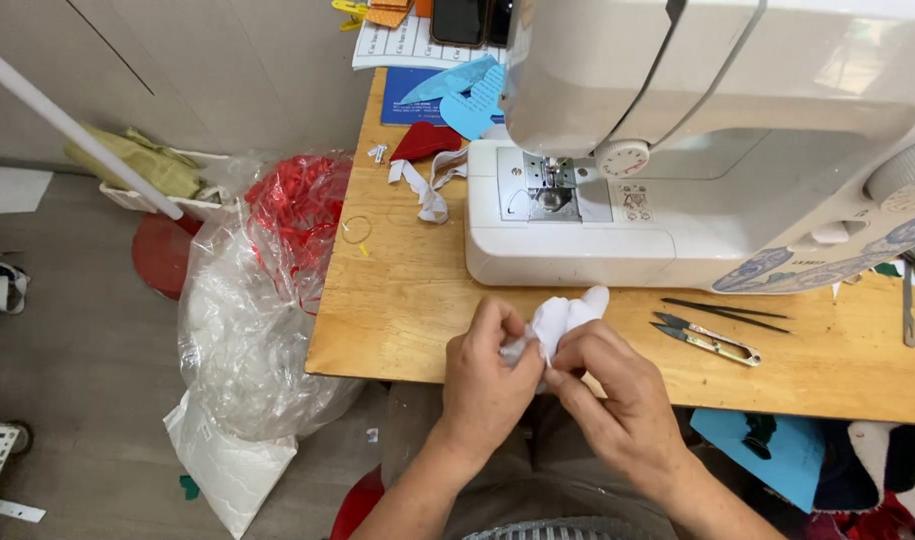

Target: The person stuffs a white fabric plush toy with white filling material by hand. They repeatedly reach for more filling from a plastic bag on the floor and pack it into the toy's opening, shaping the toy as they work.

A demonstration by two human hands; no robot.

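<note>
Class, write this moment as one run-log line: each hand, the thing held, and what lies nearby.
left hand: grips white fabric piece | right hand: grips same piece | nearby: sewing machine, thread snips, tweezers

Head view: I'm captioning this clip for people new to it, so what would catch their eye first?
A big white sewing machine fills the upper right of the wooden table. At the table's near edge, the left hand and right hand pinch a small white fabric piece between them. Left of the table, a clear plastic bag holding red material stands on the floor.
</note>
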